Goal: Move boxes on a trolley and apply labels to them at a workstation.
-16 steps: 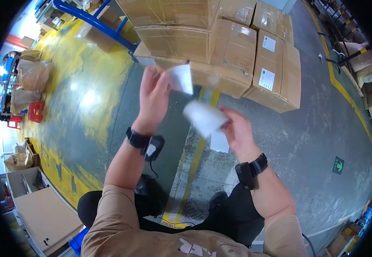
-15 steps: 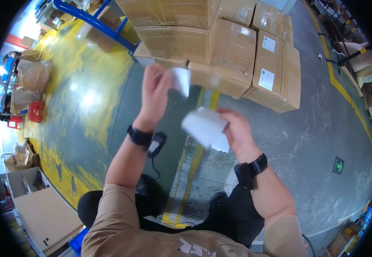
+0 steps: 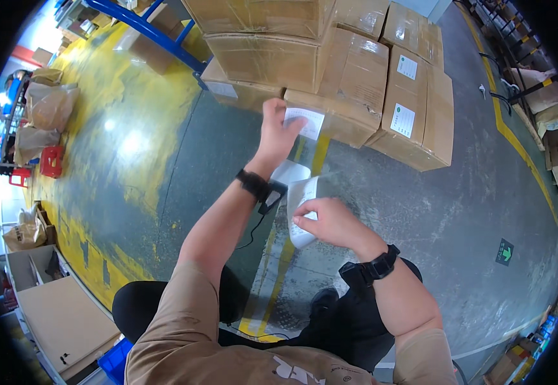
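Bright overhead light; glare patches on floor (image 3: 125, 144); fisheye bending, dark rim.

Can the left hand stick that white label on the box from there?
Probably yes. The left hand already holds the label against the box, and nothing stands between them.

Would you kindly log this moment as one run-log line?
left hand: presses white label onto cardboard box | right hand: holds label strip | floor: grey concrete
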`<move>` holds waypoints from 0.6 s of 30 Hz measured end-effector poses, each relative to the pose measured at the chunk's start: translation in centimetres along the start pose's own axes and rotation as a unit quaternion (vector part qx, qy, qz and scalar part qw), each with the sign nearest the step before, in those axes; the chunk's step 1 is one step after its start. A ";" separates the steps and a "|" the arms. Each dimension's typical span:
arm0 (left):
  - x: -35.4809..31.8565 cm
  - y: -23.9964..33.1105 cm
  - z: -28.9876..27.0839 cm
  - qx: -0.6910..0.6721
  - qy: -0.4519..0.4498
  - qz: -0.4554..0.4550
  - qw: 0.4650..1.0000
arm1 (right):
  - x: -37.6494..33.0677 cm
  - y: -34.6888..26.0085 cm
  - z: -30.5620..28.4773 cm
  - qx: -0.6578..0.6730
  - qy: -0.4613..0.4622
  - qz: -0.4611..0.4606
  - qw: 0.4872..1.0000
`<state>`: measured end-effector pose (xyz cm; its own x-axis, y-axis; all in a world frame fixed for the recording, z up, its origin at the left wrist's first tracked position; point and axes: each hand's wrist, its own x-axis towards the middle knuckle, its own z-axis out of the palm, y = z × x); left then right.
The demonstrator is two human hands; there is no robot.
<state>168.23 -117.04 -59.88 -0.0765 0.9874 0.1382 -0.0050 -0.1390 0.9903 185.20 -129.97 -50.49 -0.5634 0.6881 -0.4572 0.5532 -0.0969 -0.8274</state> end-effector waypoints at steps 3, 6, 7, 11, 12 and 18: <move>0.3 0.3 0.2 0.027 0.019 -0.006 0.999 | -0.1 0.1 0.0 0.002 0.004 0.002 1.000; 0.5 0.6 0.8 0.061 0.042 0.017 0.997 | -0.1 0.2 0.0 -0.003 0.005 0.003 1.000; 0.7 0.7 1.0 0.077 0.057 0.026 0.995 | 0.0 0.2 0.0 -0.004 0.007 -0.003 1.000; 0.9 0.6 1.5 0.184 0.121 0.008 0.975 | -0.1 0.0 0.1 -0.002 0.010 -0.014 1.000; 0.8 0.3 1.2 0.184 0.122 0.007 0.975 | -0.1 0.0 0.1 0.000 0.014 -0.017 1.000; -0.2 -2.2 -1.1 0.128 0.054 -0.100 0.985 | -0.3 -0.3 0.1 -0.016 0.024 -0.003 1.000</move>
<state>167.14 -116.98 -62.10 -0.2062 0.9773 -0.0493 0.2191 0.0953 0.9710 185.20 -130.21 -50.15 -0.5378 0.7220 -0.4353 0.5694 -0.0696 -0.8191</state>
